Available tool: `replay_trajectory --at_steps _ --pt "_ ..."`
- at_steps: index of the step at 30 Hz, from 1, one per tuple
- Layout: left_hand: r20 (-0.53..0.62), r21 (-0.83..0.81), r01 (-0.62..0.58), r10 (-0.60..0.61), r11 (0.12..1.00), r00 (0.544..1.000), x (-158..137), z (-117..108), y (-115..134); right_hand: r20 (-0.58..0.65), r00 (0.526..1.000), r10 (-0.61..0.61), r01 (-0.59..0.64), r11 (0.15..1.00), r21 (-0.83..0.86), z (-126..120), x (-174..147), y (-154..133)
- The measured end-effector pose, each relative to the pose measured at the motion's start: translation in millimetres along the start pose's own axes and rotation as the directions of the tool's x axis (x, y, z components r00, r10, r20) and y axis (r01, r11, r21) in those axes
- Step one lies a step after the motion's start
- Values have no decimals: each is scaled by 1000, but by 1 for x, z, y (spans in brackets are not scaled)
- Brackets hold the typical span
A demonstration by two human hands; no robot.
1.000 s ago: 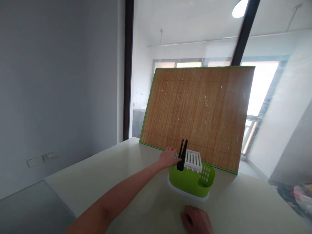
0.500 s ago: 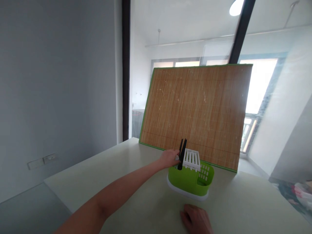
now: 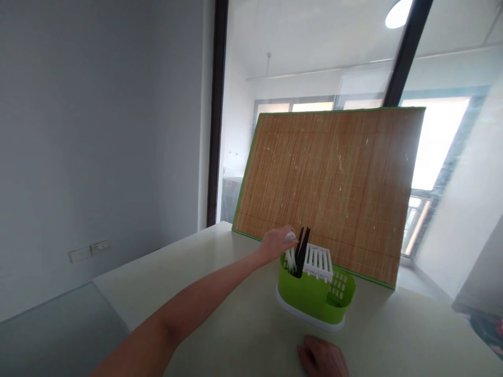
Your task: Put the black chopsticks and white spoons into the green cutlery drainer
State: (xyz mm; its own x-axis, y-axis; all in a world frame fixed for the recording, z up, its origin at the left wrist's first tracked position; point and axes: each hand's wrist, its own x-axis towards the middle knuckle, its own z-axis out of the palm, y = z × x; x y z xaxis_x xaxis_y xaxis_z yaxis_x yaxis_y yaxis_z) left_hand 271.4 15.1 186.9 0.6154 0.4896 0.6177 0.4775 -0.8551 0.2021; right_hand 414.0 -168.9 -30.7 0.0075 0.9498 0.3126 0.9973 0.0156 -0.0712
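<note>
The green utensil holder with a white base stands on the table. My left hand reaches over its left compartment, with fingers closed on the upper, rounded ends of the white spoons. Their lower parts go down inside the holder. Just right of them, a pair of black chopsticks stands tilted in the same compartment. A white slotted rack covers the holder's middle. My right hand rests on the table in front of the holder, its fingers curled; what they hold, if anything, is hidden.
A bamboo mat with green edging leans upright behind the holder, against a glass partition with dark frames. The pale table extends left and right. A grey wall rises at the left.
My left hand has risen relative to the holder, and more of the white spoons shows below it. The view has shifted left. My right hand stays on the table.
</note>
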Motion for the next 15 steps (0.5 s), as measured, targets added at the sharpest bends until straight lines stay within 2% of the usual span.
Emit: replay_trajectory --at_steps 3,4,6,8,11,15 --pt "-78 28 23 -20 999 997 15 -44 -17 3 1000 -12 12 1000 10 -3 -1 -2" --pt "-64 63 36 -32 997 997 17 -59 -24 2 1000 -17 17 1000 18 -5 -2 -2" --pt "50 191 67 -78 979 996 17 -83 -42 -5 1000 -17 17 999 31 -6 -3 -3" --pt "196 329 82 -153 941 969 8 -96 -60 -5 1000 -20 20 999 40 -5 -4 -3" --pt "354 417 91 -254 904 900 -19 -96 -88 -14 1000 -23 24 999 42 -2 -4 -1" --pt "536 481 109 -389 870 749 -63 -76 -125 -48 999 -24 26 999 31 1 -3 2"
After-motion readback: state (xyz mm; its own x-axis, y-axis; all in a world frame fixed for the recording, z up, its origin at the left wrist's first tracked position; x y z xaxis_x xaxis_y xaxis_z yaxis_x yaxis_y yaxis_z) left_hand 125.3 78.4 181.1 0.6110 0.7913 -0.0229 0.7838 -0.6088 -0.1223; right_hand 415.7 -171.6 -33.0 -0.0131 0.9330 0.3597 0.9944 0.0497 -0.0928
